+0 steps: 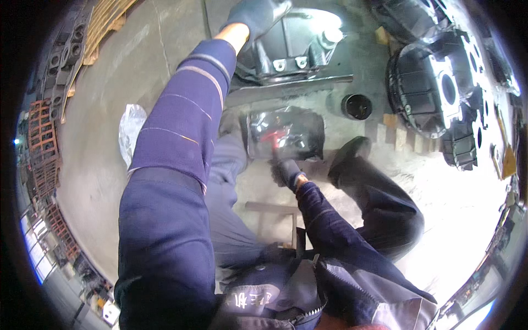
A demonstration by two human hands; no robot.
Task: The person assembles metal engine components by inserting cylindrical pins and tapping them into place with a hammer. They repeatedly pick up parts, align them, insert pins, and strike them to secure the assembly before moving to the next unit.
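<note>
Black and shiny, the box (pixel 308 132) lies on the grey floor (pixel 137 49), just beside the right shoe (pixel 352 149). From my seat far away, I see the two hands well apart. The gloved right hand (pixel 286 172) is curled round a red tool (pixel 272 136), and the red end is over the box. It is blurry, so I cannot tell if it touches. The gloved left hand (pixel 256 17) reaches far ahead to the big black case (pixel 294 44). I cannot tell if it grips the case or just rests there. To do this bit well, I would want a snug right hold, a straight wrist and slow moves, so the tool does not scratch the shiny top. I would mind the black cup (pixel 357 106) too, as a bump might tip it over.
</note>
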